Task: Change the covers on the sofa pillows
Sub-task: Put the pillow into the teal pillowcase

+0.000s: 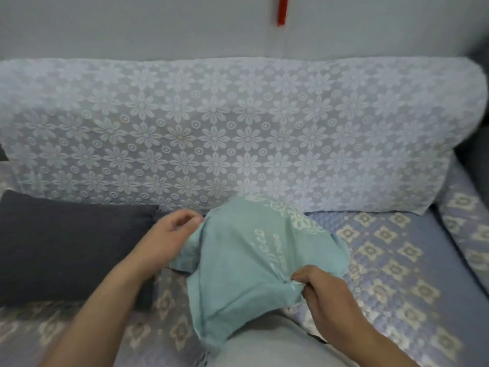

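Over the sofa seat (397, 260), both hands are pinching a teal pillow cover (238, 260) – left hand (169, 237) its far edge, right hand (320, 290) a bunched corner – so it is likely snagging or twisting on the pale pillow (264, 345) beneath.

The scene is lit softly and evenly, with a cool bluish cast. Only faint shadows are seen. Slight blur is spread throughout, and the sofa back (238, 133) is bowed by wide-angle distortion.
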{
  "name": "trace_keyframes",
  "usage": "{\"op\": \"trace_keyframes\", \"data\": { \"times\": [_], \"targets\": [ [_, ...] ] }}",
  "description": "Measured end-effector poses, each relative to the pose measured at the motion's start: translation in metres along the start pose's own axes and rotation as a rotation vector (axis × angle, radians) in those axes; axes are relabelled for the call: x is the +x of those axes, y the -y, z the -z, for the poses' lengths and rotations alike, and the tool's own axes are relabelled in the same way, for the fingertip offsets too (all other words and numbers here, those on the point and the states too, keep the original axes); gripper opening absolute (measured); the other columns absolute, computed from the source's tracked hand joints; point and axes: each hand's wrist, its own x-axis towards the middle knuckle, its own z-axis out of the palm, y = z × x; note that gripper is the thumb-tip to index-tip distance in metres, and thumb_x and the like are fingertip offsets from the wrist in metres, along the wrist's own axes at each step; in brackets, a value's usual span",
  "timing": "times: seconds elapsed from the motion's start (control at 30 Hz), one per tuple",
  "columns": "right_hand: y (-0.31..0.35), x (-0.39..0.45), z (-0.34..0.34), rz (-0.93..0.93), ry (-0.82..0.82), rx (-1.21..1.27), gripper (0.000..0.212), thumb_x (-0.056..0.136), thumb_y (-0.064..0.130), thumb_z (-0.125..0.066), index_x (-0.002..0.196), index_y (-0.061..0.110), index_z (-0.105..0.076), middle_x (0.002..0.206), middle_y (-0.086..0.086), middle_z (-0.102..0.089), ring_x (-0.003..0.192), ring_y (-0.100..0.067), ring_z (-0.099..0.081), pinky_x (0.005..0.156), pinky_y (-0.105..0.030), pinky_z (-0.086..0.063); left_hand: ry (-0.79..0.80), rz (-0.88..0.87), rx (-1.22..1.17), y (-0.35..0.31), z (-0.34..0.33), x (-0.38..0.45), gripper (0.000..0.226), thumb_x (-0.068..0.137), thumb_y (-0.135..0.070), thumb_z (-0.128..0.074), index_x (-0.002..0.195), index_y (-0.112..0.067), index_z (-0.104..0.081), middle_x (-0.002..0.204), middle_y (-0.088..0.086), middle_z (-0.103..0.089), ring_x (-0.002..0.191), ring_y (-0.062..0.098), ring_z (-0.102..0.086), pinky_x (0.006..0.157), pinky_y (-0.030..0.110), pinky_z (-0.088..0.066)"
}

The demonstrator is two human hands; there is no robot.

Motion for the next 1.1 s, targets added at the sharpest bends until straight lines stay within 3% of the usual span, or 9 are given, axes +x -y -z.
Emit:
{"op": "trace_keyframes", "data": {
  "times": [0.13, 0.23, 0.33, 0.43, 0.53, 0.67, 0.8, 0.97, 1.1],
  "targets": [
    [0.004, -0.003, 0.014, -0.031, 0.237, -0.068, 0.014, 0.092, 0.036, -0.041, 0.095, 0.036, -0.055, 0.087, 0.015, -0.063, 0.084, -0.004, -0.060, 0.077, -0.035, -0.052, 0.391, 0.086, 0.054, -0.004, -0.060, 0.049, 0.024, 0.103, -0.036, -0.053, 0.117, -0.029, -0.072, 0.115, -0.020, -0.071, 0.104, -0.008, -0.064, 0.100, 0.018, -0.045],
    [0.006, -0.004, 0.019, -0.017, 0.261, -0.162, 0.019, 0.093, 0.035, -0.037, 0.094, 0.029, -0.055, 0.087, 0.011, -0.061, 0.083, -0.007, -0.058, 0.076, -0.035, -0.050, 0.685, 0.329, 0.213, 0.000, -0.098, 0.052, 0.060, 0.092, -0.072, -0.048, 0.124, -0.026, -0.070, 0.125, -0.011, -0.071, 0.115, 0.006, -0.066, 0.110, 0.030, -0.044],
    [0.002, 0.003, 0.029, -0.071, 0.235, -0.118, 0.011, 0.096, 0.024, -0.048, 0.092, 0.029, -0.056, 0.084, 0.010, -0.062, 0.079, -0.009, -0.059, 0.074, -0.036, -0.051, 0.928, 0.176, 0.648, 0.011, -0.119, 0.043, 0.063, 0.100, -0.067, -0.033, 0.145, -0.027, -0.052, 0.151, -0.001, -0.050, 0.134, 0.017, -0.051, 0.115, 0.032, -0.033],
    [-0.008, 0.023, 0.037, -0.083, 0.232, 0.023, 0.009, 0.092, 0.035, -0.057, 0.084, 0.031, -0.058, 0.084, 0.013, -0.062, 0.081, -0.009, -0.060, 0.073, -0.029, -0.050, 0.887, 0.177, 0.628, 0.015, -0.119, 0.040, 0.065, 0.095, -0.071, -0.036, 0.134, -0.026, -0.063, 0.146, -0.006, -0.055, 0.127, 0.011, -0.054, 0.112, 0.030, -0.035],
    [-0.026, 0.071, 0.033, -0.061, 0.094, -0.041, 0.006, 0.098, 0.032, -0.059, 0.094, 0.030, -0.063, 0.096, 0.015, -0.061, 0.094, -0.007, -0.058, 0.084, -0.025, -0.046, 0.910, 0.135, 0.543, 0.023, -0.120, 0.040, 0.041, 0.099, -0.056, -0.045, 0.108, -0.029, -0.074, 0.125, -0.010, -0.070, 0.108, 0.003, -0.062, 0.104, 0.028, -0.044],
    [-0.041, 0.116, -0.009, -0.066, 0.674, -0.281, 0.036, 0.099, 0.042, -0.054, 0.129, 0.024, -0.063, 0.132, 0.008, -0.061, 0.121, -0.012, -0.055, 0.104, -0.033, -0.043, 0.773, 0.273, 0.393, 0.033, -0.105, 0.035, 0.062, 0.080, -0.086, -0.046, 0.096, -0.036, -0.078, 0.105, -0.013, -0.076, 0.101, 0.006, -0.069, 0.102, 0.032, -0.049],
    [-0.031, 0.130, -0.046, 0.132, 0.898, -0.384, 0.067, 0.098, 0.055, -0.049, 0.156, 0.026, -0.032, 0.162, 0.003, -0.031, 0.148, -0.017, -0.025, 0.122, -0.033, -0.018, 0.669, 0.342, 0.200, 0.056, -0.083, 0.029, 0.038, 0.092, -0.057, -0.061, 0.102, -0.027, -0.080, 0.111, -0.008, -0.076, 0.111, 0.013, -0.068, 0.109, 0.039, -0.047],
    [-0.006, 0.160, -0.068, -0.016, 1.123, -0.551, 0.056, 0.090, 0.066, -0.055, 0.123, 0.021, -0.064, 0.122, -0.003, -0.066, 0.106, -0.021, -0.060, 0.093, -0.035, -0.048, 0.657, 0.333, 0.038, 0.084, -0.087, 0.005, 0.024, 0.090, -0.048, -0.063, 0.101, -0.035, -0.079, 0.114, -0.015, -0.074, 0.112, 0.005, -0.065, 0.113, 0.040, -0.044],
    [0.017, 0.182, -0.052, -0.117, 1.208, -0.266, 0.031, 0.084, 0.055, -0.071, 0.080, 0.025, -0.067, 0.079, -0.001, -0.070, 0.069, -0.014, -0.063, 0.071, -0.039, -0.053, 0.397, 0.150, 0.134, 0.094, -0.081, -0.002, 0.057, 0.078, -0.059, -0.075, 0.129, -0.041, -0.057, 0.133, -0.016, -0.058, 0.123, 0.002, -0.055, 0.113, 0.035, -0.041]
  ]
}}
